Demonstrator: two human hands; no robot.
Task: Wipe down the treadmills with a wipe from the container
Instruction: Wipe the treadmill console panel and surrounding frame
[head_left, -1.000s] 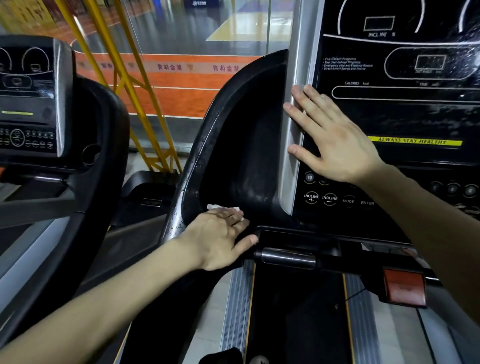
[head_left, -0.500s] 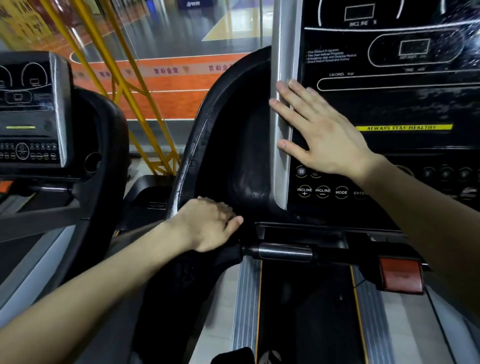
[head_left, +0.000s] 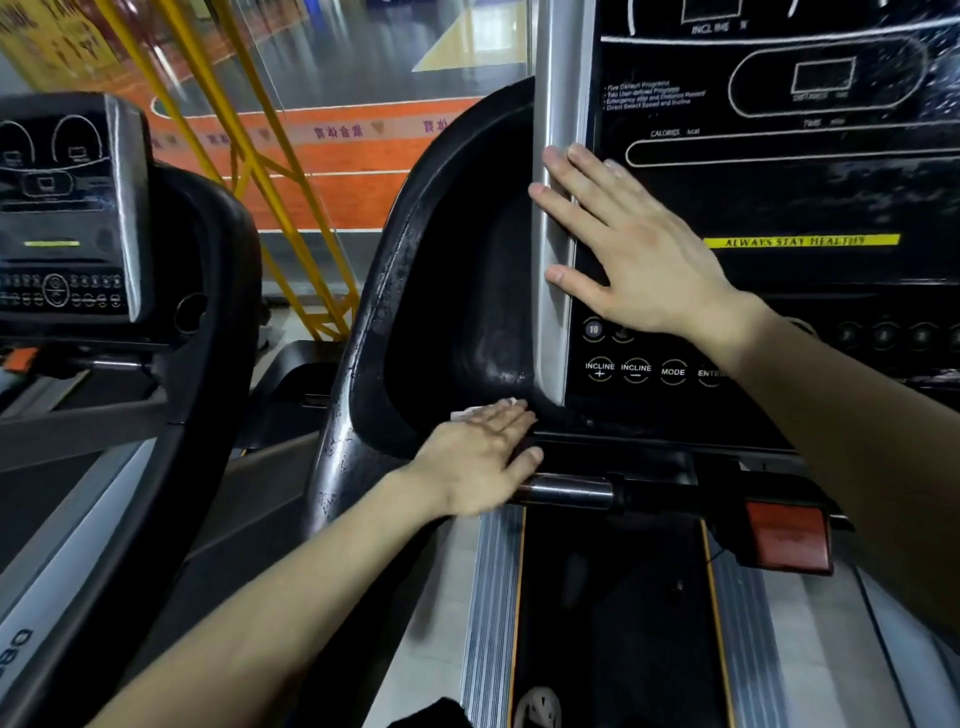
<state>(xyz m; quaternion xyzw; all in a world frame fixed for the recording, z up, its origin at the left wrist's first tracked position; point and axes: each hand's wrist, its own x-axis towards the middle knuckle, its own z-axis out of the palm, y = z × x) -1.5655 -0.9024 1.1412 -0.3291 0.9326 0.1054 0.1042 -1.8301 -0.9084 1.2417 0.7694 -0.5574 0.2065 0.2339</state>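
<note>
The left grip (head_left: 478, 457), at the lower centre of the frame, lies flat with its fingers straight and close together, clamped on nothing. It presses a white wipe (head_left: 466, 414) against the bottom edge of the black side housing (head_left: 457, 291). Only a small corner of the wipe shows past the fingertips, and the thumb reaches toward the chrome handlebar (head_left: 569, 491) just below.

The right grip (head_left: 634, 260), at centre right, is also flat. Its fingers are spread apart and hold nothing. The palm rests on the dark console (head_left: 779, 192) of the near treadmill, and the fingertips lie across the silver trim strip (head_left: 558, 78) that runs up the console's left edge. Below this grip sit round buttons marked INCLINE and MODE, and to its right is a yellow band of lettering.

Below the handlebar, the black belt (head_left: 613, 623) runs toward the bottom of the frame between ribbed silver side rails. A red tag (head_left: 787, 538) hangs at the lower right.

At the upper left stands a second treadmill (head_left: 57, 208) with its own console and black surround. Between the two machines, yellow bars (head_left: 291, 208) slant in front of an orange court floor (head_left: 337, 156).
</note>
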